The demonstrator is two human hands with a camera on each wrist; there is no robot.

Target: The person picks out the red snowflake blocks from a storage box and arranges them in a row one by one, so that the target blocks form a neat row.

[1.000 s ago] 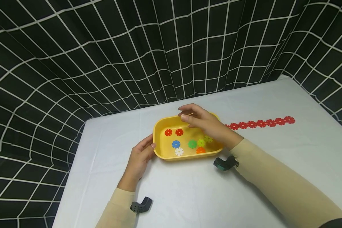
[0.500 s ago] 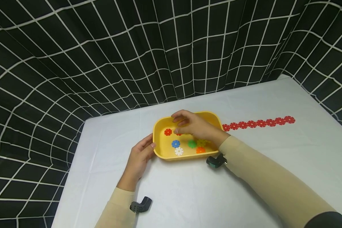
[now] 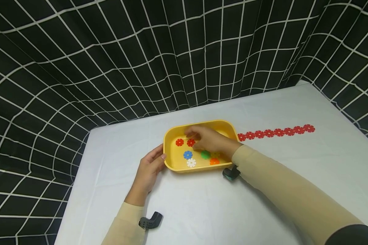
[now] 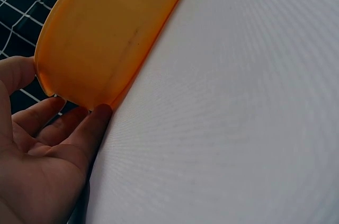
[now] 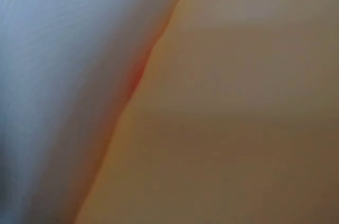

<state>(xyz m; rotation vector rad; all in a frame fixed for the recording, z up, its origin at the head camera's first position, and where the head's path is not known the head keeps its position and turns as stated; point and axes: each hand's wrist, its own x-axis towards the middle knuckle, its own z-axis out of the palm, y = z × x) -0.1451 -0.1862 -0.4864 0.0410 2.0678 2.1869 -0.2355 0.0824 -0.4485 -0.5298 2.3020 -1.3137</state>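
Observation:
A shallow yellow plastic tray holds several small notched flower-shaped discs in the head view. Two red discs lie at its left end, with a blue disc and a white disc nearer the front. A green disc and an orange disc lie further right. My left hand grips the tray's left end, thumb at the rim and fingertips against the outer wall. My right hand hovers inside the tray, fingers loosely bent beside the second red disc, holding nothing visible.
A row of linked red discs runs right from behind the tray across the white tablecloth. A black curtain with white grid lines rises behind the table. The right wrist view is filled by the blurred tray wall.
My right hand has moved left and down into the tray, then slightly toward me, uncovering the second red disc. My left hand keeps its hold on the tray.

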